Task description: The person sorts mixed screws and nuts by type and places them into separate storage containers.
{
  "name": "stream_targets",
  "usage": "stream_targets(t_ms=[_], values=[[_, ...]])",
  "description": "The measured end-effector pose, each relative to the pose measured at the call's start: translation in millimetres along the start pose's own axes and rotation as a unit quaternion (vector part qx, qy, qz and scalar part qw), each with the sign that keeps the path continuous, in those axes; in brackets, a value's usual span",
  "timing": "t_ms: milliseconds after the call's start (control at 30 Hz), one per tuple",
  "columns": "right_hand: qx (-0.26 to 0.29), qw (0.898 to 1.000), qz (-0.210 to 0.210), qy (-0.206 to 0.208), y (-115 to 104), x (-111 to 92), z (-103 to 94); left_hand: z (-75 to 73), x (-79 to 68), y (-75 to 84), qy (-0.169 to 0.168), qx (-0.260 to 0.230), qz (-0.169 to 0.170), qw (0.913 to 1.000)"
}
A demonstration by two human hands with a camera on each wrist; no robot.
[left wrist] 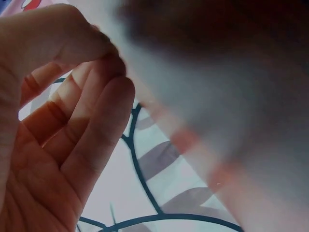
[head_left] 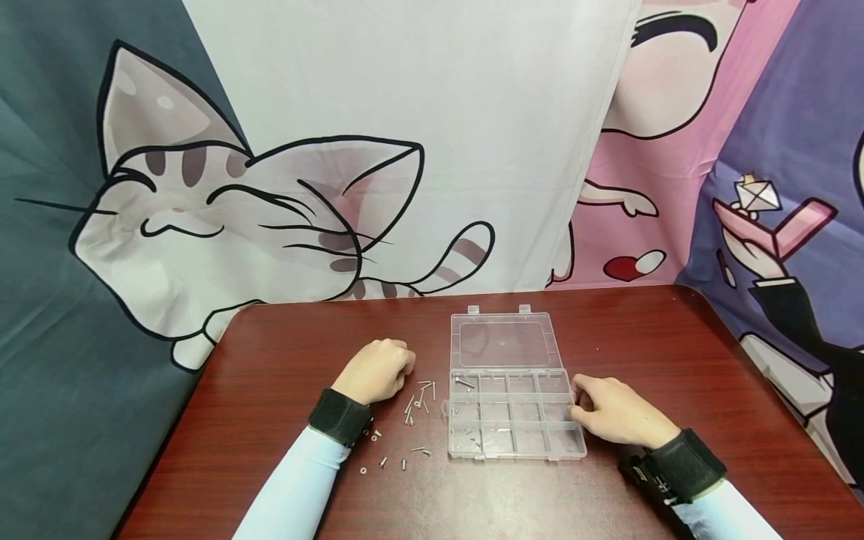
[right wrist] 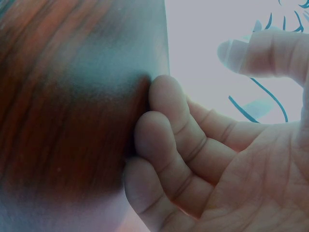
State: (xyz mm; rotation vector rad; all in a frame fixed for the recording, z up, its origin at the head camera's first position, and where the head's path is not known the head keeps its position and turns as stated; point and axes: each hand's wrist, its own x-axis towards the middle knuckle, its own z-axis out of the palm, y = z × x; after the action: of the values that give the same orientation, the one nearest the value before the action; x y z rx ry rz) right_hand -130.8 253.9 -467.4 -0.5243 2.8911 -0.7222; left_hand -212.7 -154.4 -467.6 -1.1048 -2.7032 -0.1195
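Observation:
My left hand (head_left: 378,370) is over the table just behind and left of a scatter of small screws (head_left: 424,397). Its fingers are curled, and in the left wrist view the thumb and fingertips (left wrist: 113,63) come together; no object shows between them. At the right side of a clear plastic compartment box (head_left: 516,455), my right hand (head_left: 617,409) rests with its fingers loosely bent. In the right wrist view its fingertips (right wrist: 154,133) are against the wooden table, thumb apart. The box's lid (head_left: 502,341) is folded back; a larger screw (head_left: 464,382) lies in its back left compartment.
Loose nuts (head_left: 363,471) and short screws (head_left: 383,462) lie on the reddish-brown table (head_left: 304,330) left of the box. A few small metal pieces (head_left: 472,439) sit in the box's front left compartment. Behind the table hangs a printed cloth (head_left: 439,90).

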Motion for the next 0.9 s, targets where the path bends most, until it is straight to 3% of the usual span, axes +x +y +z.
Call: stream_targets(t_ms=[167, 400, 667, 900], values=[[-0.004, 1.000, -0.002, 0.003, 0, 0, 0.6, -9.9, 3.0, 8.5, 0.023, -0.001, 0.006, 0.9997], [0.002, 1.000, 0.000, 0.001, 1, -1, 0.9, -29.0, 8.5, 32.3, 0.064, -0.021, 0.062, 0.9958], [0.000, 1.000, -0.004, 0.004, 2, 0, 1.8, -45.3, 10.5, 64.8, 0.057, -0.091, 0.133, 0.9852], [0.001, 1.000, -0.015, 0.009, 1, -1, 0.9, -54.5, 9.1, 89.5, 0.058, -0.102, 0.192, 0.9744]])
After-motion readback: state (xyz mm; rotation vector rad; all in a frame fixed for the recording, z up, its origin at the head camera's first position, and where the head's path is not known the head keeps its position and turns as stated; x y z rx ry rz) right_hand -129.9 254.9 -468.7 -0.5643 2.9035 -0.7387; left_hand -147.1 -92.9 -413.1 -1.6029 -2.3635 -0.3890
